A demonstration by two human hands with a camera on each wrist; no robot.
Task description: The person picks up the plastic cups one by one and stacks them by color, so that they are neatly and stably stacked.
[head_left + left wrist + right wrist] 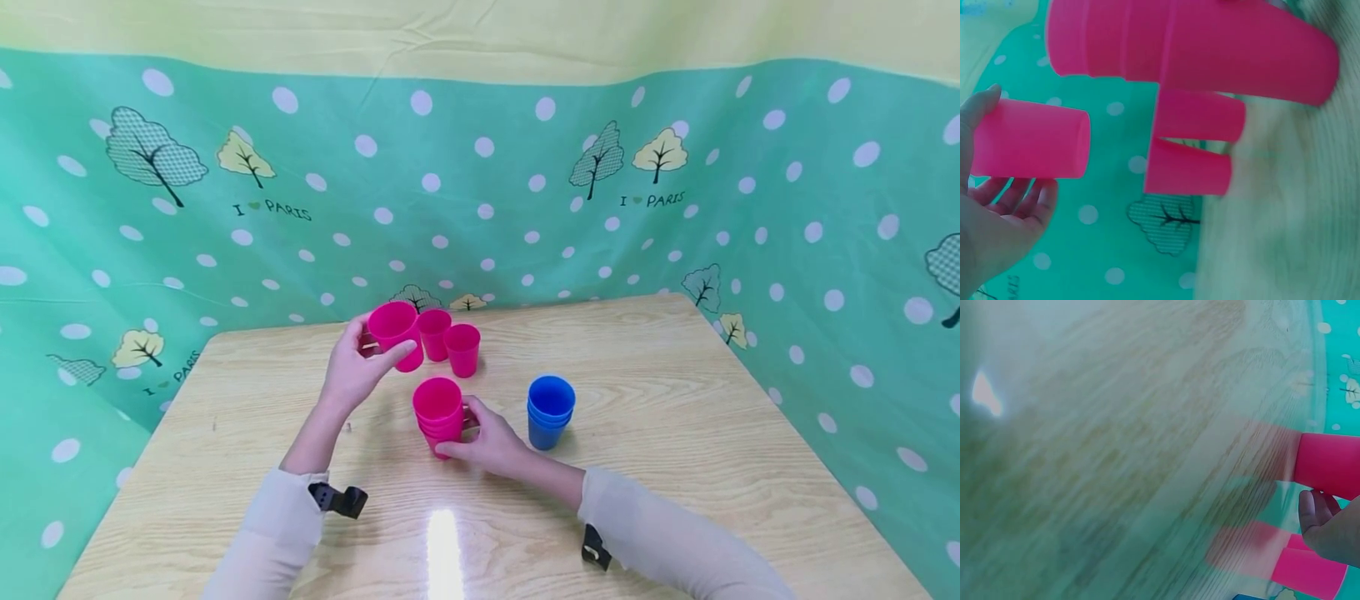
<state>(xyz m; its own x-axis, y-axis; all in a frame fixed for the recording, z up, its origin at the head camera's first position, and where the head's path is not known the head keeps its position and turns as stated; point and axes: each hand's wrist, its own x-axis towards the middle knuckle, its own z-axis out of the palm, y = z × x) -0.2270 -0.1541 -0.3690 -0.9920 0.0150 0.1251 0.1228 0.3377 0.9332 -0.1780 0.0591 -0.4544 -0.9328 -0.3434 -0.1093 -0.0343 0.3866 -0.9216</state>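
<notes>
My left hand (354, 371) holds a single pink cup (395, 333) above the table, thumb on one side and fingers on the other. In the left wrist view, this cup (1035, 140) lies across that hand (1007, 212). With my right hand (491, 442) I grip a stack of nested pink cups (438, 417) standing mouth up at the middle of the table. The right wrist view catches the stack (1329, 465) at its edge, fingers (1319, 509) against its side. Two more pink cups, one (435, 337) slightly behind the other (462, 352), stand beyond the stack.
A stack of blue cups (550, 417) stands mouth up to the right, close to my right forearm. The wooden table (675, 500) ends at a green dotted cloth (510, 208) behind and at both sides. Light glares on the tabletop in front.
</notes>
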